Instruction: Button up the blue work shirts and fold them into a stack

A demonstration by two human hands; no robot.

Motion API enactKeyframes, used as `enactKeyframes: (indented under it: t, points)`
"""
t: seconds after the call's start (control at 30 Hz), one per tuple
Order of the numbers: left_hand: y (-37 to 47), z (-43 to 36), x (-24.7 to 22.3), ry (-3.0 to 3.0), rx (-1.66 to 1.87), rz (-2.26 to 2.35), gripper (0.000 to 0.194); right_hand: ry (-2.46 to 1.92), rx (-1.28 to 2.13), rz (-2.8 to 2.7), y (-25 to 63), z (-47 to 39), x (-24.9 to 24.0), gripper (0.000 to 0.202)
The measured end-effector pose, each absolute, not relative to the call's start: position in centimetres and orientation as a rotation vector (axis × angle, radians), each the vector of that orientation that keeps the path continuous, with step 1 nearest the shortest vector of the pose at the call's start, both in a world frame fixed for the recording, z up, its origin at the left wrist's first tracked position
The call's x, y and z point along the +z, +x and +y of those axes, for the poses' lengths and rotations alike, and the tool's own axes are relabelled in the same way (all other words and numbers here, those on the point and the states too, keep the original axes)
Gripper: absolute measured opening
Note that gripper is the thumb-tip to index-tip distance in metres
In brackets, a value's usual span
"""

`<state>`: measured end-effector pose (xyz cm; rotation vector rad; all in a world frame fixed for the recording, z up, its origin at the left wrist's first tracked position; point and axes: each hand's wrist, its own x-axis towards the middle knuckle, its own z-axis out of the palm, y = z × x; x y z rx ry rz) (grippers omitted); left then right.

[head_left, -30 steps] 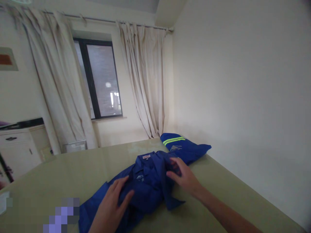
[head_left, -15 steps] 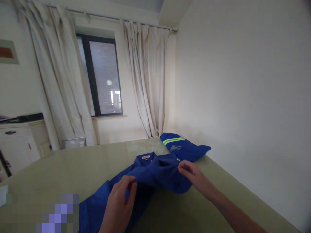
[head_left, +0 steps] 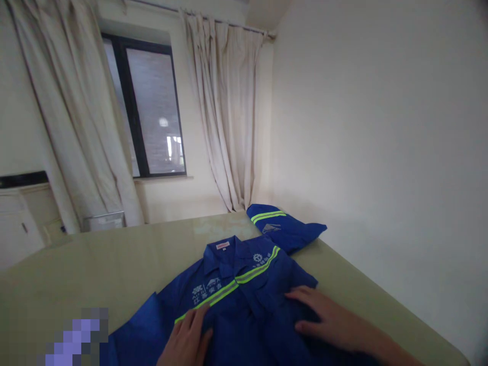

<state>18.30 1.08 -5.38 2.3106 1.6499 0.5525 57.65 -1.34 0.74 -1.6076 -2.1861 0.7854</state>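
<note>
A blue work jacket (head_left: 244, 310) with yellow-green reflective stripes and white print lies front up on the table, its collar and label pointing away from me. My left hand (head_left: 186, 335) rests on the jacket's left front, just below the stripe, fingers stretched out. On the right front lies my right hand (head_left: 324, 320), its fingers and thumb spread apart on the cloth. The jacket's lower part runs out of view at the bottom edge.
Another folded blue garment (head_left: 284, 229) with reflective stripes lies beyond the jacket, near the wall. The greenish table (head_left: 125, 269) stands before a curtained window (head_left: 152, 109). A pale cabinet (head_left: 23, 218) is at far left. A pixelated patch covers the lower left.
The jacket's front, earlier held up and folded back by both hands, now lies down flat with stripes and print showing. Both hands have come down and their fingers have opened.
</note>
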Motion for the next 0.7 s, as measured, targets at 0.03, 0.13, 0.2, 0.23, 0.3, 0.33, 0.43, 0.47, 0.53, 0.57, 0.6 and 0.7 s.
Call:
enactKeyframes:
  t: [0.03,0.13,0.2,0.23,0.3,0.33,0.43,0.47,0.53,0.57,0.6,0.7]
  points:
    - [18.0,1.8,-6.6,2.302,0.415,1.801,0.048,-1.630,0.754,-2.264,56.4,-1.2,-0.4,0.072]
    - [16.9,4.0,-9.1,2.331,0.174,1.999,0.058,-1.632,0.613,-2.379,53.1,0.7,-3.2,0.075]
    - [15.8,6.0,-9.5,2.411,0.159,1.960,0.058,-1.635,0.504,-2.369,51.1,2.8,-4.3,0.072]
    - [15.1,7.3,-9.3,2.459,0.181,1.921,0.057,-1.656,0.451,-2.348,50.2,4.0,-4.6,0.072]
    - [13.8,10.2,-8.6,2.536,0.300,1.845,0.055,-1.718,0.346,-2.290,48.6,6.4,-5.1,0.070]
    - [13.2,11.7,-8.1,2.546,0.381,1.811,0.054,-1.746,0.300,-2.260,47.8,7.6,-5.2,0.069]
    - [12.3,15.5,-6.3,2.487,0.718,1.711,0.050,-1.817,0.212,-2.169,46.3,11.2,-5.4,0.066]
    - [12.4,16.3,-5.6,2.442,0.854,1.691,0.049,-1.838,0.196,-2.141,46.0,12.3,-5.5,0.066]
    - [13.0,16.5,-3.9,2.336,1.076,1.652,0.048,-1.871,0.175,-2.100,45.8,14.4,-5.7,0.067]
    - [13.6,15.9,-3.2,2.291,1.118,1.624,0.049,-1.877,0.169,-2.094,45.8,15.4,-5.8,0.067]
    - [14.3,15.0,-2.6,2.261,1.104,1.599,0.049,-1.879,0.164,-2.091,45.8,16.3,-5.8,0.067]
    - [16.9,10.7,-2.8,2.262,0.767,1.613,0.055,-1.860,0.151,-2.082,46.1,18.6,-6.0,0.065]
